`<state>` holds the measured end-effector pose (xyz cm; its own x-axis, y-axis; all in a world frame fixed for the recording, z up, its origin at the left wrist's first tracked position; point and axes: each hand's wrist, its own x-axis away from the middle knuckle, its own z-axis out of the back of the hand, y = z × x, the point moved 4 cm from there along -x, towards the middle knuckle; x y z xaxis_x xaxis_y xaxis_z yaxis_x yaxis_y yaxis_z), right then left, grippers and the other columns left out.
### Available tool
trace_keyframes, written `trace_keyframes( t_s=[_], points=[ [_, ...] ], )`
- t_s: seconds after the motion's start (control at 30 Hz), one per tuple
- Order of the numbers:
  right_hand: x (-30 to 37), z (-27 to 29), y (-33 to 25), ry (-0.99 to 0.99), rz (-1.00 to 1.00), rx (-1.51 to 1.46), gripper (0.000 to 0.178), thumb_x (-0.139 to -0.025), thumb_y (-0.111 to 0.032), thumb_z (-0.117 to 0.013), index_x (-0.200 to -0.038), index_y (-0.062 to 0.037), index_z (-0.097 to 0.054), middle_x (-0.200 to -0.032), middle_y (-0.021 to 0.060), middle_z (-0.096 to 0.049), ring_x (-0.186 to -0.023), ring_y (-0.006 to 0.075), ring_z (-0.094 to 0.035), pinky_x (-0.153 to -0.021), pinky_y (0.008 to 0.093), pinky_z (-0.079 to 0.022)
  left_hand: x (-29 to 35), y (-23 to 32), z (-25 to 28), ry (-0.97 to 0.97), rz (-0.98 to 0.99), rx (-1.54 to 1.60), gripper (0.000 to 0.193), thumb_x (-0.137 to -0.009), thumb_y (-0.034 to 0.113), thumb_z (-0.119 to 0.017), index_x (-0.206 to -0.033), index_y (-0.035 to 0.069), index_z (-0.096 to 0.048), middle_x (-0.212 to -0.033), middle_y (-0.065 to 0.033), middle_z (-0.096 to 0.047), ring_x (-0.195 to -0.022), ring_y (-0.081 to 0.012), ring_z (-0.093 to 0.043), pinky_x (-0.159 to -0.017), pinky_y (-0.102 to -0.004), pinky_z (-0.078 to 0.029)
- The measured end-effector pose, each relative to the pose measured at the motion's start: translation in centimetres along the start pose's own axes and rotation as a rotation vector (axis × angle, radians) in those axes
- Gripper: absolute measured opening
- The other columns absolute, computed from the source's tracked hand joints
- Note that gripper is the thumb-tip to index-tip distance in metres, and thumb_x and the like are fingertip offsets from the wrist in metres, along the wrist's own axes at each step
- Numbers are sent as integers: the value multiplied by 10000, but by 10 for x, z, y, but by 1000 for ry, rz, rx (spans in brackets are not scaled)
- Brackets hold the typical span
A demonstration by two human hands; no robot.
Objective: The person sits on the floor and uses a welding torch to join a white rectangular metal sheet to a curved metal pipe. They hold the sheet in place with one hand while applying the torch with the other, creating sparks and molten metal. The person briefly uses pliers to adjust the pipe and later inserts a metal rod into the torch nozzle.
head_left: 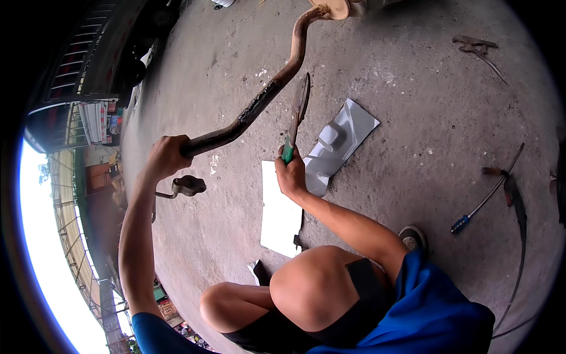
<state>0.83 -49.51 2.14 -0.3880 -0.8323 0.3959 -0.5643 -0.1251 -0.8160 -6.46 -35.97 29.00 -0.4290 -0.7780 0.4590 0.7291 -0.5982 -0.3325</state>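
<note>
Our left hand (168,156) is closed around the lower end of a bent metal pipe (268,96), its fingers wrapped over the tube. The pipe rises from that grip in front of us, curving up and right to a tan, plate-like piece (336,8) at the top edge; its middle stretch is blackened, its upper part brown and rusty. Our right hand (290,176) is curled around the green handle of 1 long metal tool (297,115), whose tip points upward just beside the pipe, apart from it in our view. Near our left wrist we see a dark, lobed metal piece (189,185) on a thin rod. Beyond our right hand, a white sheet (278,221) and a silver molded panel (341,143) lie on the concrete floor (401,159). Farther right, we see 1 blue-handled screwdriver (460,225) and a dark cable (521,218).
</note>
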Motion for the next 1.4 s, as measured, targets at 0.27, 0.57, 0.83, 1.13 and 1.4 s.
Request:
trace_keyframes(
  t_s=[0.27, 0.57, 0.83, 1.13, 1.4],
  points=[
    [14, -6, 11, -9, 34, 19, 138, -809, -126, -510, -909, -35, -482, -763, 175, -600, -771, 353, -611, -696, 409, -463, -2, 5, 6, -17, -18, 1, 210, -641, 133, -668, -834, 62, -625, -722, -156, -614, -732, -357, -600, -675, -438, -459],
    [40, 2, -2, -79, 92, 130, 184, -825, -132, -505, -964, -14, -479, -815, 242, -608, -803, 396, -611, -701, 441, -470, 2, -2, -1, -28, 35, -9, 219, -646, 151, -670, -851, 82, -633, -740, -141, -625, -749, -347, -605, -673, -425, -466],
    [48, 9, 11, -122, -4, 282, 156, -819, -124, -503, -932, -16, -498, -727, 161, -587, -719, 298, -604, -659, 402, -447, 4, -3, -8, -8, 31, -41, 194, -655, 155, -657, -834, 86, -627, -760, -137, -626, -756, -333, -610, -677, -432, -468],
    [61, 7, 20, -217, -50, 354, 180, -805, -84, -489, -967, -5, -485, -785, 224, -601, -792, 393, -603, -732, 447, -455, 5, -4, -9, -36, 37, -75, 212, -652, 154, -659, -853, 99, -625, -761, -131, -627, -772, -345, -604, -680, -439, -460],
    [43, 2, 28, -274, -124, 373, 134, -819, -108, -489, -923, -23, -484, -737, 195, -602, -756, 380, -622, -678, 427, -481, -4, -5, -6, -2, 22, -67, 227, -649, 154, -662, -862, 87, -619, -759, -140, -624, -772, -351, -602, -691, -445, -460]
  ],
)
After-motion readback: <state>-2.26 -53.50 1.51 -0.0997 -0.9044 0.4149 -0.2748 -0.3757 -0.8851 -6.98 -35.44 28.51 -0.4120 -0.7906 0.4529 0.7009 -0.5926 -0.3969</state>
